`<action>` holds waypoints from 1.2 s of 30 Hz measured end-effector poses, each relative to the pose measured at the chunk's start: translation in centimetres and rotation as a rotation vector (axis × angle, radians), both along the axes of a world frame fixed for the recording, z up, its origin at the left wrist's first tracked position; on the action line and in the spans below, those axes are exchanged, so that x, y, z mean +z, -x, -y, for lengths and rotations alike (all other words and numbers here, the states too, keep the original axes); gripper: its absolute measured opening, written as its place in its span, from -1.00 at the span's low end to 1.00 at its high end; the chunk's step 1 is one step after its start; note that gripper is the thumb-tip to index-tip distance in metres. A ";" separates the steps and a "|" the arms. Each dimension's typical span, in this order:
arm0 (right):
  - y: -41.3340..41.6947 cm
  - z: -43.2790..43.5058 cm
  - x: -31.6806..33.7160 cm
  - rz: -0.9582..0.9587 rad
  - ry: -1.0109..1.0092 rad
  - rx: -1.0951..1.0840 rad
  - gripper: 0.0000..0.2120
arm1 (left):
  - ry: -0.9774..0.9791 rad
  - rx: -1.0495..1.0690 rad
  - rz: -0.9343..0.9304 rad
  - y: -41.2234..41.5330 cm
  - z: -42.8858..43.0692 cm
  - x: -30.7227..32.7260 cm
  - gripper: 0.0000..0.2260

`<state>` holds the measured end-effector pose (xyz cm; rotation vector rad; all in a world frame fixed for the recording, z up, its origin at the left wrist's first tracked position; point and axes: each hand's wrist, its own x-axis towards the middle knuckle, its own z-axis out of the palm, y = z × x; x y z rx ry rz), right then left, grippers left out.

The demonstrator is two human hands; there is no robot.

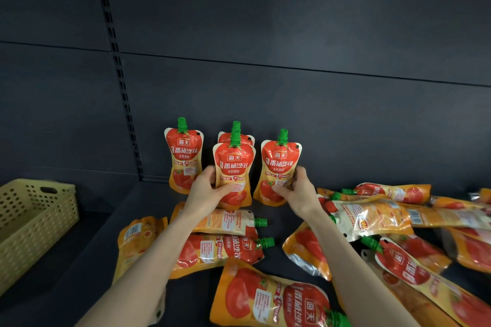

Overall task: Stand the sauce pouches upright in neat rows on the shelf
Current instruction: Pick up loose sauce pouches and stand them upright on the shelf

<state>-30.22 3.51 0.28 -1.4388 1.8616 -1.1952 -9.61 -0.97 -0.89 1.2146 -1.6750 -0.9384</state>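
Note:
Red-and-orange tomato sauce pouches with green caps stand upright near the back of the dark shelf (106, 233). The leftmost pouch (183, 156) stands alone by the back panel. My left hand (207, 191) grips the lower left side of the middle front pouch (233, 170), which hides most of another upright pouch (236, 135) behind it. My right hand (295, 188) grips the lower right edge of the right upright pouch (279, 167). Several more pouches lie flat on the shelf in front (223, 249) and to the right (372, 218).
A yellow perforated plastic basket (32, 223) sits on the shelf at the left. A slotted upright rail (119, 79) runs down the dark back panel. More flat pouches (268, 297) crowd the near edge under my forearms.

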 end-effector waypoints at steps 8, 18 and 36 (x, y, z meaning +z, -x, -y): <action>-1.3 -5.7 -0.5 -0.115 0.152 0.026 -0.57 | 0.191 0.142 0.174 -3.2 -5.6 -0.7 -0.70; -6.4 -6.4 -2.6 -0.282 -0.059 0.229 -0.59 | 0.147 0.029 0.630 -7.3 -6.5 -1.9 -0.46; -9.7 -7.3 0.8 0.018 0.136 0.060 -0.51 | 0.295 -0.065 0.580 -7.8 -5.9 -2.1 -0.39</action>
